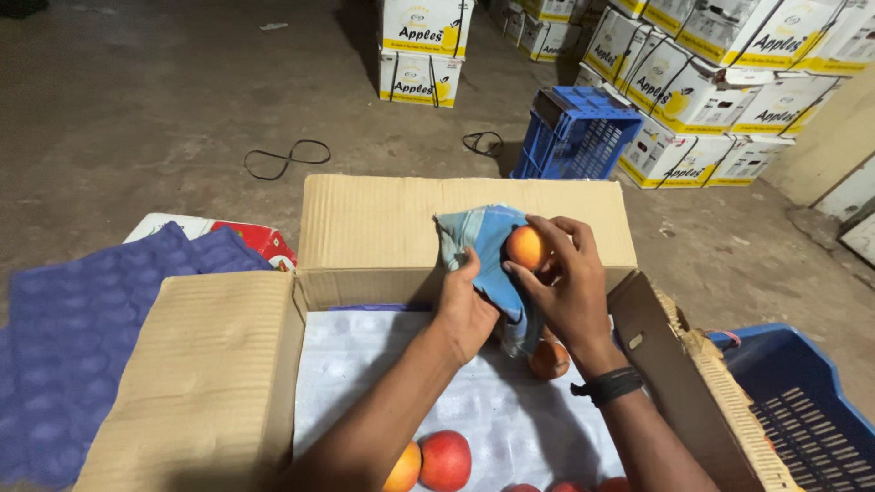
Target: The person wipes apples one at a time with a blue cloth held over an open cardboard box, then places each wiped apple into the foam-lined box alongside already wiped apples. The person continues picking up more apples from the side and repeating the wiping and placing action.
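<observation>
An apple [526, 247] is pinched between the thumb and fingers of the right hand [565, 282], raised over the open carton [383, 228] with the wrist bent and a black band worn on it. A blue cloth [483, 251] is gripped by the left hand [465, 310], fingers curled, and pressed against the apple. Both forearms are extended forward, the hands close together. Beneath them, more apples [444, 460] are seen lying on a white liner [365, 364]. Purple trays [73, 319] are stacked at left; a blue crate [802, 410] stands at right.
</observation>
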